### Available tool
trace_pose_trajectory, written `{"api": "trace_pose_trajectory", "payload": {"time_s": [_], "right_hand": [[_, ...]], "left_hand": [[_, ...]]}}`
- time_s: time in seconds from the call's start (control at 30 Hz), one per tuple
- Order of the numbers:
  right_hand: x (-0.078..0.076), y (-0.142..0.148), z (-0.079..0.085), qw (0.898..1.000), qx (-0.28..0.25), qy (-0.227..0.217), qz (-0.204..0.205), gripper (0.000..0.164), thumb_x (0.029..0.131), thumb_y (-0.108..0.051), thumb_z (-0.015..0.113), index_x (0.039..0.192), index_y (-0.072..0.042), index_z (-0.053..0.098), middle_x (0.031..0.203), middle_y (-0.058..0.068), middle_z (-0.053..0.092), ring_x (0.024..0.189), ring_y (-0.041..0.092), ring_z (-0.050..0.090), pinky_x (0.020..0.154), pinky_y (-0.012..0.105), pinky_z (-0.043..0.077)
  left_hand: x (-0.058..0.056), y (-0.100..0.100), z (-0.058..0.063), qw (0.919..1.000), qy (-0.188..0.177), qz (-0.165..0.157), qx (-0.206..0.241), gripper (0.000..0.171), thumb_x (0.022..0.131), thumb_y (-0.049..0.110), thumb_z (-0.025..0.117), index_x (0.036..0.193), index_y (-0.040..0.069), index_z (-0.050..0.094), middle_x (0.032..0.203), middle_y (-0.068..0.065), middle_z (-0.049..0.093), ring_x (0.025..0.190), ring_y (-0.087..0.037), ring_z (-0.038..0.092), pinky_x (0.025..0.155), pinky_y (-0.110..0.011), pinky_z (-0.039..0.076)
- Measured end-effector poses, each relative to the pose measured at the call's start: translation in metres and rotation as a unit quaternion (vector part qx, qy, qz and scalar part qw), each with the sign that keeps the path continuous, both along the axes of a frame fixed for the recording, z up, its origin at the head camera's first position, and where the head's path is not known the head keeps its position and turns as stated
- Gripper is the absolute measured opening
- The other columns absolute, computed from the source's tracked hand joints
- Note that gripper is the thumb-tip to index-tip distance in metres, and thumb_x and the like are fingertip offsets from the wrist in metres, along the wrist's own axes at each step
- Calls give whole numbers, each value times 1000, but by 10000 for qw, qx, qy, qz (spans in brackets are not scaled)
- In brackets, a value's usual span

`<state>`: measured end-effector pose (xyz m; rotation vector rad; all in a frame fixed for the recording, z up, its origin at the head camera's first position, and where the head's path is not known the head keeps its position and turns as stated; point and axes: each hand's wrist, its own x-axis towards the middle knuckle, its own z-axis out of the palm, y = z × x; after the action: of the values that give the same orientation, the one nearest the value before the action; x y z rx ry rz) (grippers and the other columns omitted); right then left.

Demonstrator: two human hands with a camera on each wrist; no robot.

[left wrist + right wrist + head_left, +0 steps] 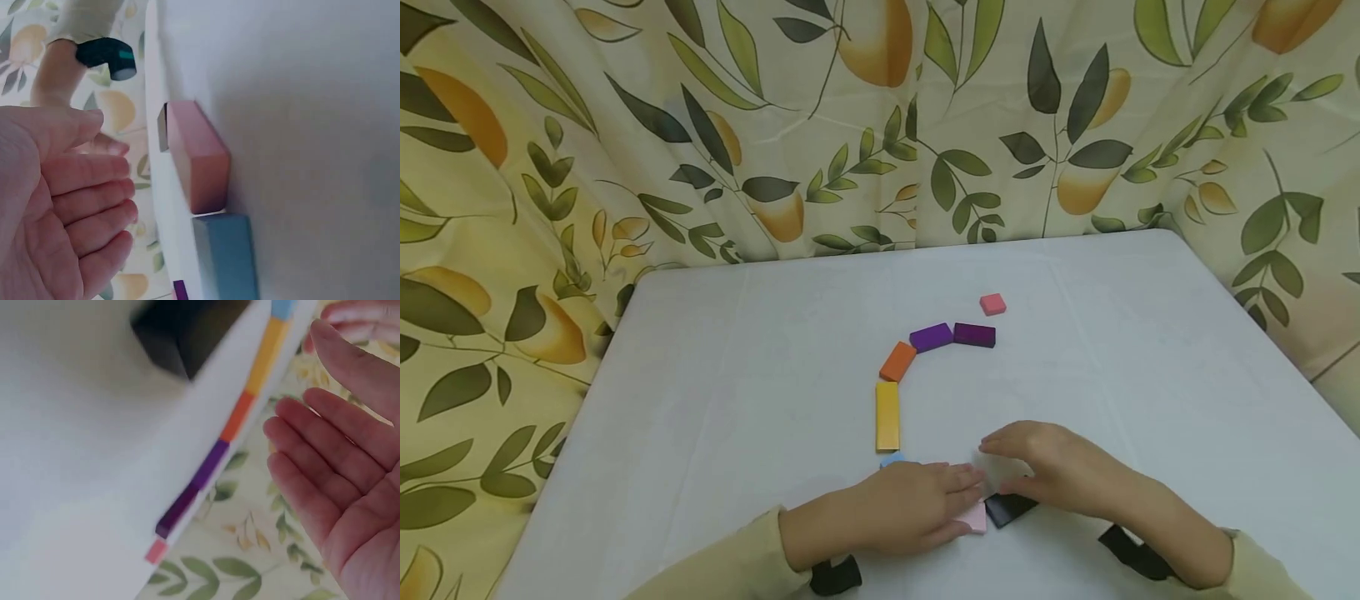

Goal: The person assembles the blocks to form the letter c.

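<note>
My left hand (917, 508) lies with fingers extended over a pink block (976, 518) and a light blue block (891, 459), covering much of both. In the left wrist view the pink block (199, 140) and the blue block (232, 259) stand end to end beside the palm, which holds nothing. A black block (1009, 509) sits at the pink block's right end. Close over it is my right hand (1060, 467), fingers gently bent and thumb apart. The right wrist view has that palm (356, 506) bare, with the black block (187, 340) off to one side.
From the blue block a curved row runs away from me: yellow block (887, 417), orange block (898, 362), purple block (931, 337), dark purple block (975, 335). A small coral block (992, 304) lies beyond its end. Patterned cloth (865, 125) hangs behind the white table (760, 375).
</note>
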<state>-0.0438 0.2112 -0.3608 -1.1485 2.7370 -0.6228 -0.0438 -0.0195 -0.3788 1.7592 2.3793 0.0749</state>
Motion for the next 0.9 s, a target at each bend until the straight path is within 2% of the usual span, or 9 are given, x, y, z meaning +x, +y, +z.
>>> {"api": "trace_pose_trajectory", "payload": {"time_s": [0.13, 0.33, 0.53, 0.7, 0.9], "right_hand": [[-14, 5, 8, 9998, 12, 105, -163, 39, 71, -15, 79, 106, -2, 67, 104, 5, 66, 96, 23, 61, 79, 38, 50], [-35, 12, 9, 9973, -176, 500, -515, 38, 69, -12, 80, 103, -1, 68, 100, 5, 67, 94, 24, 63, 78, 39, 50], [-53, 15, 12, 9953, -284, 225, -897, 39, 71, -11, 79, 106, 1, 67, 102, 9, 67, 97, 27, 62, 81, 42, 49], [-70, 19, 11, 9910, -332, 61, -1298, 39, 73, -10, 78, 107, 3, 66, 103, 14, 66, 100, 31, 60, 83, 46, 47], [-89, 26, 6, 9844, -319, -11, -1732, 38, 75, -8, 76, 108, 5, 65, 105, 18, 65, 101, 35, 58, 85, 49, 45]], "left_hand": [[-5, 5, 1, 9997, -217, 115, 62, 49, 99, 40, 32, 140, 14, 40, 144, 4, 34, 131, -4, 27, 100, -18, 28], [-8, 15, -3, 9992, -376, 107, -81, 49, 99, 41, 31, 140, 15, 40, 145, 6, 32, 131, -2, 25, 100, -18, 28], [-12, 22, -2, 9977, -591, 196, -284, 50, 99, 41, 33, 142, 16, 37, 146, 6, 30, 132, -1, 19, 102, -17, 22], [-12, 24, -3, 9948, -871, 325, -419, 52, 98, 42, 34, 144, 17, 33, 148, 8, 23, 133, 1, 14, 102, -17, 22], [-11, 29, -9, 9937, -979, 231, -497, 52, 98, 42, 34, 144, 17, 31, 149, 10, 19, 132, 4, 13, 101, -15, 21]]}}
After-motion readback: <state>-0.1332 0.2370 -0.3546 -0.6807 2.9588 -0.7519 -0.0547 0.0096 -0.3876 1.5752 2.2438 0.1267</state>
